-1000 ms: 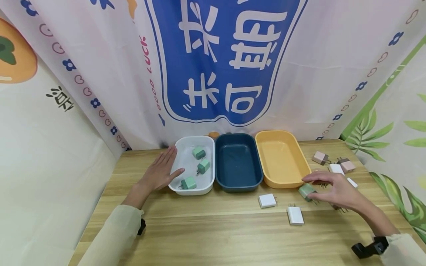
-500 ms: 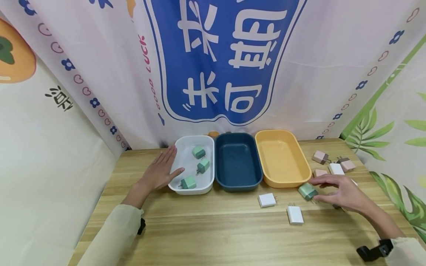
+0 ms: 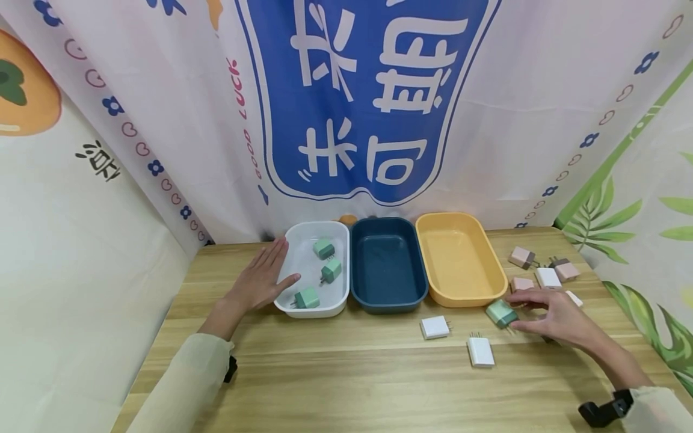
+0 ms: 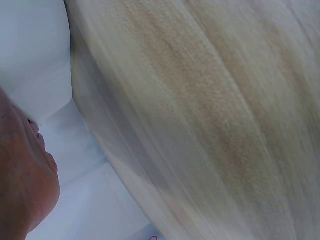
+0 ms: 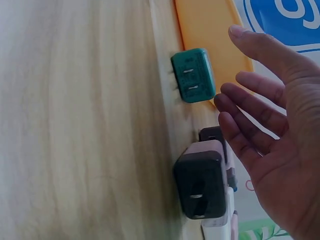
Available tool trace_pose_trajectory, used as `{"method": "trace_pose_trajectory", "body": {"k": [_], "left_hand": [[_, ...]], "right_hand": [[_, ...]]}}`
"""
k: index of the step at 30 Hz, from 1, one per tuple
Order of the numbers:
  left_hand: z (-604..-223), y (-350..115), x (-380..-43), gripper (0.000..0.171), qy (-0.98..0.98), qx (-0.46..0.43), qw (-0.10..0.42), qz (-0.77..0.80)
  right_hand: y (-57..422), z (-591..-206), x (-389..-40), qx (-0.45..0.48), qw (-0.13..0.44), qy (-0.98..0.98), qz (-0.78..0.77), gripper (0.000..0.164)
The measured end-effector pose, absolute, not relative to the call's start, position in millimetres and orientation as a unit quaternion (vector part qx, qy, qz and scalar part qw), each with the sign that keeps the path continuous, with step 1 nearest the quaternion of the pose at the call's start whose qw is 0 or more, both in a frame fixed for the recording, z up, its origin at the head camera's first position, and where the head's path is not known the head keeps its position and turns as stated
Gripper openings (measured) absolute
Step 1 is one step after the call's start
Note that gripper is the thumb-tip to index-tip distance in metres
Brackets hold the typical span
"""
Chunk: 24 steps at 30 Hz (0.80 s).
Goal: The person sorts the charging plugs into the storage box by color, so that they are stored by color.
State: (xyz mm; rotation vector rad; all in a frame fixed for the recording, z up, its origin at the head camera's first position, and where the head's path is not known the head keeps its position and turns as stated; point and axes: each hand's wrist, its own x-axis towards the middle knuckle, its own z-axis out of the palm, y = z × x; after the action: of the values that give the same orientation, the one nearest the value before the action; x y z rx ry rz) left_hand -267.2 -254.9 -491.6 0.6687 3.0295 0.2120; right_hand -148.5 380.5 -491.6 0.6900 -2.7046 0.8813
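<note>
My left hand rests with straight fingers along the left rim of the white tray, its thumb reaching over the edge. Inside that tray lie three green plug chargers, one of them a charger near the front. At the right, my right hand hovers beside another green charger, which lies on the table by the yellow tray's front corner. In the right wrist view, thumb and fingers stand apart and the green charger is just beyond the fingertips, not gripped.
A dark blue tray and a yellow tray adjoin the white one. White chargers, including one charger, lie in front. Pink-and-brown chargers, such as one charger, cluster behind my right hand. A printed curtain hangs behind the table.
My right hand has shifted slightly right, its fingertips drawing back from the green charger, which stays about where it was. The left hand has not moved.
</note>
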Motion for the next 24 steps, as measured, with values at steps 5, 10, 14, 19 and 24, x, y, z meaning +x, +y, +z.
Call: {"method": "trace_pose_trajectory", "body": {"k": [5,10,14,19,24], "left_hand": [[-491,-255,-268,0.096,0.974,0.215,0.013,0.068],[-490,-254,-266,0.097,0.975,0.213,0.017,0.068],[-490,-254,-266,0.097,0.975,0.212,0.019,0.068],[-490,-253,-265,0.097,0.975,0.211,0.021,0.070],[-490,-254,-265,0.097,0.975,0.209,0.023,0.069]], "right_hand": [[380,-497,-150,0.228,0.099,-0.921,0.299,0.053],[379,-501,-152,0.221,0.093,-0.920,0.309,0.053],[378,-504,-154,0.218,0.085,-0.920,0.314,0.054],[376,-505,-155,0.204,0.063,-0.922,0.324,0.056],[376,-508,-156,0.201,0.061,-0.926,0.312,0.058]]}}
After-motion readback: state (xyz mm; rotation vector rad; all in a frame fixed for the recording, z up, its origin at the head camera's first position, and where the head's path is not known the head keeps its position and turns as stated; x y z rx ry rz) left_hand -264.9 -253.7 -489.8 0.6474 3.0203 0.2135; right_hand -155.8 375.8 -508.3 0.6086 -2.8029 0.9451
